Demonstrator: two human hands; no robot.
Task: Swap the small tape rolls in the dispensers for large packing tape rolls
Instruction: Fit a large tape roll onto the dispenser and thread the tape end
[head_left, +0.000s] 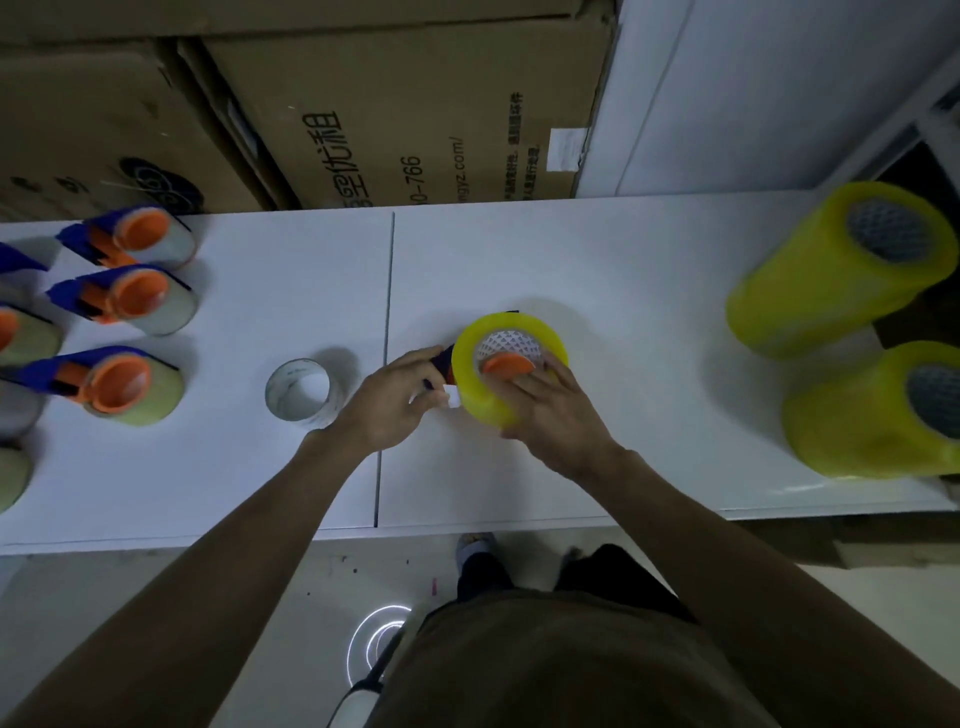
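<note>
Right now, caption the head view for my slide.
Both hands, left hand and right hand, fit a large yellow tape roll onto a dispenser; a small roll stands aside.

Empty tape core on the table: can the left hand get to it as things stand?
Probably yes. The core stands alone on bare table just beside the left hand, nothing between them, but that hand is pinching the tape end and would have to release it first.
</note>
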